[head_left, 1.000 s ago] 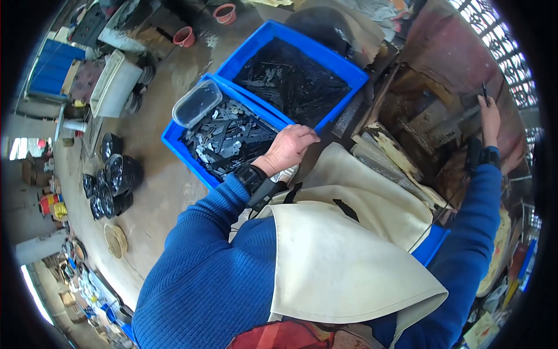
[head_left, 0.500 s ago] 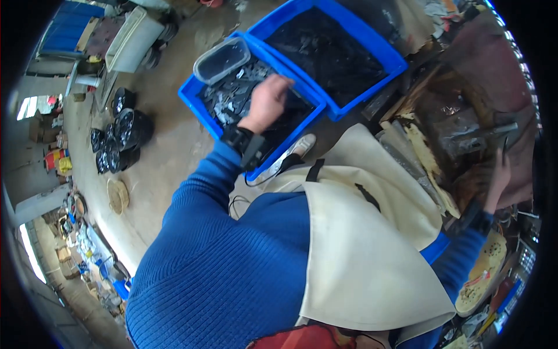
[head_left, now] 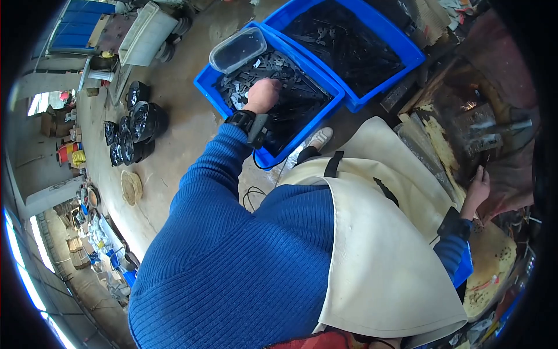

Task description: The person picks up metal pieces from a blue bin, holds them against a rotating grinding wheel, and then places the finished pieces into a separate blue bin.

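Note:
My left hand (head_left: 264,95) reaches into the nearer blue bin (head_left: 208,95), down among loose dark flat pieces (head_left: 289,74). Its fingers are curled, and whatever they grip is hidden beneath the hand. Over that bin's far left corner rests a clear plastic tub (head_left: 237,51). On the right, my right hand (head_left: 478,189) is at the near side of a dark, worn work surface (head_left: 507,156), its fingers drawn together. A small thing may be between the fingertips, but I cannot make it out. Clear plastic-looking pieces (head_left: 483,144) lie just beyond that hand.
Another blue bin (head_left: 414,63) of dark pieces adjoins the first. A cream apron (head_left: 383,256) covers my lap. Black bags (head_left: 142,121) and a woven basket (head_left: 131,188) stand on the floor at left. Broken boards (head_left: 436,145) edge the work surface.
The whole view has shifted. My left hand has moved left and lower into the bin's pieces. My right hand has drawn back from over the work surface toward my body.

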The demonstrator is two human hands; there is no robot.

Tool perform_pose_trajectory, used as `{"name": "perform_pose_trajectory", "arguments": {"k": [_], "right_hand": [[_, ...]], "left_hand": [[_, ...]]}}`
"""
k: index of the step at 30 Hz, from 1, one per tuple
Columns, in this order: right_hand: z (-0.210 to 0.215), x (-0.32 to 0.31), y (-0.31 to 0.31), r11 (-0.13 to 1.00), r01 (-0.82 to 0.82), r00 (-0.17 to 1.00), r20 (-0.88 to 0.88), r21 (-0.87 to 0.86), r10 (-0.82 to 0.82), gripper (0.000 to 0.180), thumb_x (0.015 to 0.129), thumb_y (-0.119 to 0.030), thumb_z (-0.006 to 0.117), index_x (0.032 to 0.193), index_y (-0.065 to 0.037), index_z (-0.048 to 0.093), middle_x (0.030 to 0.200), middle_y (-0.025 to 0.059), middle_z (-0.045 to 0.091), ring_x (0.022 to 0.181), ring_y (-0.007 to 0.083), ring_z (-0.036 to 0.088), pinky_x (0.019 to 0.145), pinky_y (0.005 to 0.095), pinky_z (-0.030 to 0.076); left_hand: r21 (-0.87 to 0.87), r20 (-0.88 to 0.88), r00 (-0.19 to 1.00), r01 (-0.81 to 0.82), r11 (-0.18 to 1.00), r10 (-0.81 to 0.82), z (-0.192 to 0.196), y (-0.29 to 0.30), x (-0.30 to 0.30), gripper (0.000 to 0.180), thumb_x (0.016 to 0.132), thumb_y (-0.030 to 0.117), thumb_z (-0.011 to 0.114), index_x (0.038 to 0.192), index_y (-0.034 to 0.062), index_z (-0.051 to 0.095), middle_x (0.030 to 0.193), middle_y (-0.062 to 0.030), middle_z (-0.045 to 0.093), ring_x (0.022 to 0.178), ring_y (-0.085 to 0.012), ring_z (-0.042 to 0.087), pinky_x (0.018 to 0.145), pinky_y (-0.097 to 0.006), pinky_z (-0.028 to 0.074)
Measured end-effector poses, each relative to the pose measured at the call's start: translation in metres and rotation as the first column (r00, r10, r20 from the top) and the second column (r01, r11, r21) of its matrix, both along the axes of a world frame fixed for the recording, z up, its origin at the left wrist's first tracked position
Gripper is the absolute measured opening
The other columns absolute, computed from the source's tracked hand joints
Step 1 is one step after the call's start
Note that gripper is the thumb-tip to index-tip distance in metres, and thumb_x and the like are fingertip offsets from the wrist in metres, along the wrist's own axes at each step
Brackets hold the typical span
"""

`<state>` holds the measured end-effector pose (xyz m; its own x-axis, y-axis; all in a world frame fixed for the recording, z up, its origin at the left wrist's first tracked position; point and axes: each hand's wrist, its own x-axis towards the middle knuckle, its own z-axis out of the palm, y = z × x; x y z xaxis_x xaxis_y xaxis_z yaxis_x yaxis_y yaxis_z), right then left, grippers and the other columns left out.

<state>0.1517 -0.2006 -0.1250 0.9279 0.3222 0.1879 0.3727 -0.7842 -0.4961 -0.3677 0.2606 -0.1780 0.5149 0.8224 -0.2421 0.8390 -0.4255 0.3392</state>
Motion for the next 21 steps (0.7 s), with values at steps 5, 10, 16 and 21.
{"name": "perform_pose_trajectory", "arguments": {"k": [5, 10, 16, 21], "right_hand": [[-0.005, -0.004, 0.004, 0.999, -0.018, 0.999, 0.037, -0.036, 0.019, 0.037, 0.091, -0.037, 0.059, 0.106, -0.003, 0.067, 0.084, 0.0109, 0.069, 0.074, 0.0156, 0.062, 0.072, 0.0298, 0.047], [-0.005, 0.002, 0.003, 0.999, 0.036, 0.993, -0.109, -0.031, -0.039, 0.036, 0.091, -0.036, 0.059, 0.105, -0.004, 0.067, 0.081, 0.0100, 0.067, 0.071, 0.0149, 0.059, 0.070, 0.0296, 0.046], [-0.012, 0.006, -0.002, 0.999, -0.014, 0.999, -0.036, -0.038, 0.012, 0.035, 0.091, -0.036, 0.060, 0.105, -0.005, 0.067, 0.079, 0.0096, 0.066, 0.069, 0.0149, 0.058, 0.069, 0.0295, 0.046], [-0.013, 0.006, 0.001, 0.996, -0.022, 1.000, 0.011, -0.088, 0.023, 0.035, 0.091, -0.037, 0.059, 0.106, -0.007, 0.067, 0.084, 0.0116, 0.068, 0.073, 0.0193, 0.061, 0.071, 0.0309, 0.047]], "left_hand": [[0.112, 0.007, 0.990, 0.139, 0.984, -0.141, -0.003, -0.011, 0.018, 0.016, 0.077, 0.019, 0.059, 0.088, 0.0171, 0.071, 0.092, -0.0112, 0.064, 0.092, -0.0336, 0.062, 0.074, -0.044, 0.050], [0.138, -0.017, 0.961, 0.275, 0.952, -0.275, -0.016, -0.011, 0.040, 0.013, 0.075, 0.019, 0.061, 0.085, 0.0158, 0.070, 0.089, -0.0107, 0.063, 0.091, -0.0326, 0.062, 0.073, -0.044, 0.050], [-0.058, 0.055, 0.948, 0.317, 0.947, -0.314, -0.003, -0.038, 0.046, 0.021, 0.073, 0.027, 0.069, 0.090, 0.0143, 0.069, 0.091, -0.0106, 0.065, 0.094, -0.0310, 0.063, 0.077, -0.042, 0.051], [-0.126, -0.075, 0.951, 0.288, 0.949, -0.299, -0.004, -0.047, 0.053, 0.021, 0.073, 0.025, 0.070, 0.091, 0.0136, 0.069, 0.091, -0.0101, 0.067, 0.093, -0.0310, 0.063, 0.077, -0.040, 0.052]]}}
